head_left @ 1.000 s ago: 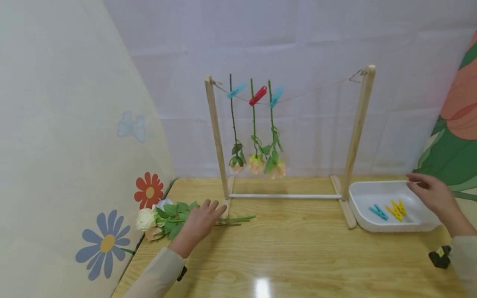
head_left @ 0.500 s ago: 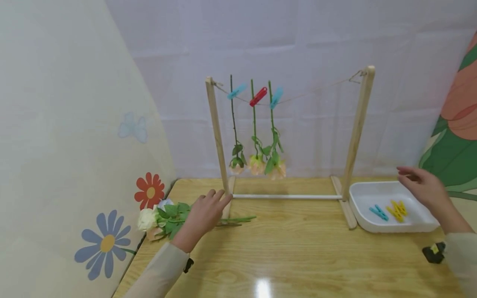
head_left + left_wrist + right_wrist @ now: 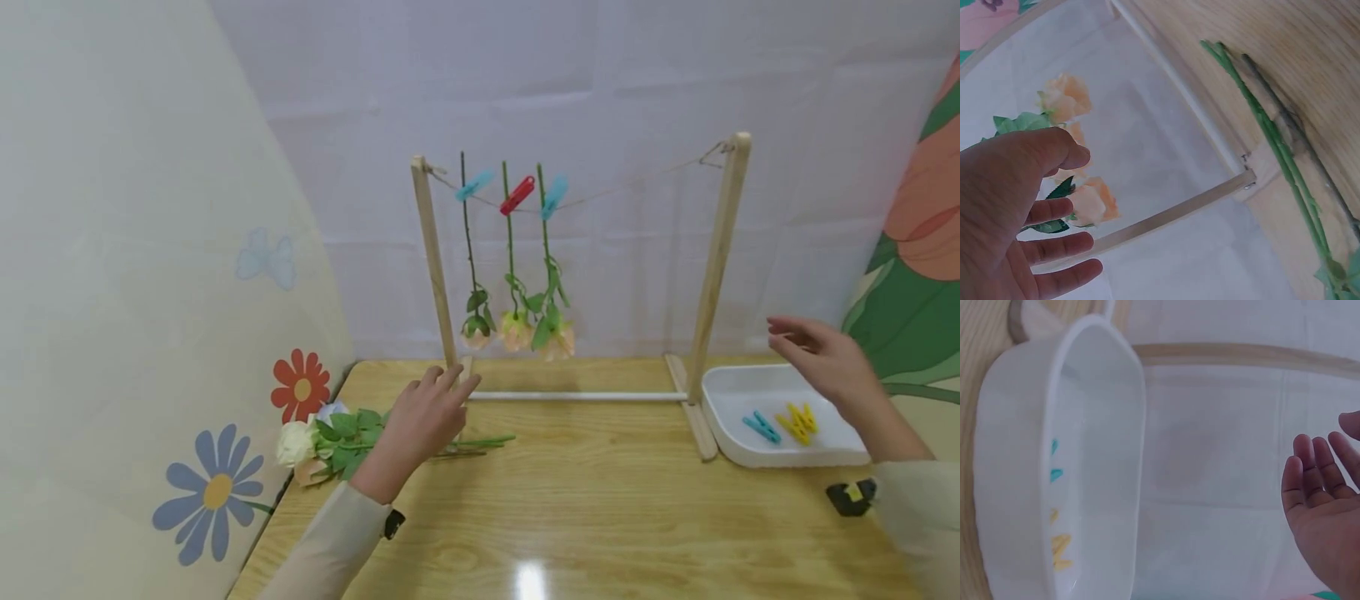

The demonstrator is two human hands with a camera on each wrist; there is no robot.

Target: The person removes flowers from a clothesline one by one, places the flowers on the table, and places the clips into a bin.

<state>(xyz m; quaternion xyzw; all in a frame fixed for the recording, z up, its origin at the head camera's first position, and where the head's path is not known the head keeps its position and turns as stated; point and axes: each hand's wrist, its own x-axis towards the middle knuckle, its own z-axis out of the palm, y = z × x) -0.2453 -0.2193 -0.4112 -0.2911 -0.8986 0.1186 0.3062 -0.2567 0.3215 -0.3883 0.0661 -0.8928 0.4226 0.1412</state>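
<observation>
My left hand (image 3: 427,414), fingers spread and holding nothing, hovers by the rack's left post above the stems (image 3: 1272,134) of roses lying on the table. Their white and peach blooms (image 3: 296,442) point left. Over the white tray (image 3: 750,458), my right hand (image 3: 825,362) hangs with relaxed fingers and nothing in them. Teal clothespins (image 3: 762,427) and yellow clothespins (image 3: 799,423) lie in that tray. Three peach roses (image 3: 517,332) hang head down from the rack's string, pinned by a blue clothespin (image 3: 475,185), a red clothespin (image 3: 517,196) and another blue clothespin (image 3: 555,198).
The wooden rack (image 3: 720,267) stands at the back of the table, with a white rod (image 3: 577,396) low between its posts. Its string (image 3: 637,179) sags between the post tops. A painted panel (image 3: 262,350) borders the table on the left.
My left hand has risen and moved right, from over the rose stems toward the rack's left post. The right hand has shifted left above the tray. Roses and clothespins stay put.
</observation>
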